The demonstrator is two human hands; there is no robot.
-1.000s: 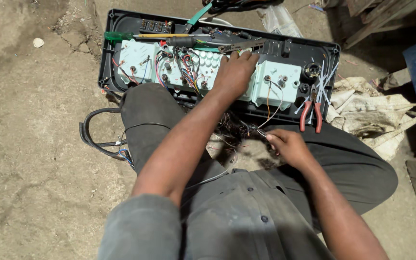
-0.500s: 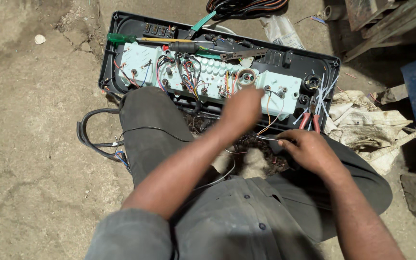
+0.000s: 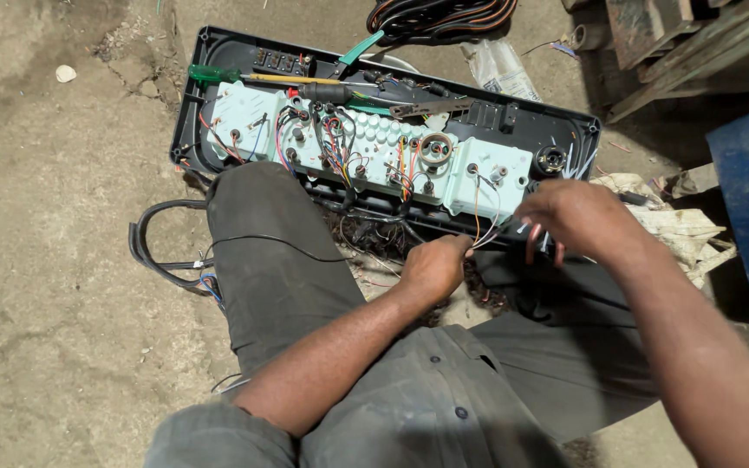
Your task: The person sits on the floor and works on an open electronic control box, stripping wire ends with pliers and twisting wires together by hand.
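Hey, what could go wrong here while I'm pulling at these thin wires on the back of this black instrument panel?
1. The left hand pinches thin wires running to the pale green circuit backing; a hard tug might tear a joint.
2. The right hand works among crowded loose wires, so a neighbouring lead may snag.
3. The green-handled screwdriver lies loose on the tilted black plastic instrument panel and may slide off.

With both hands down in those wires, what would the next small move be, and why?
Probably draw the pinched wire toward the pale panel back. The left hand pinches thin wires below the panel's lower edge, and the right hand hovers over the loose ends beside it, blurred.
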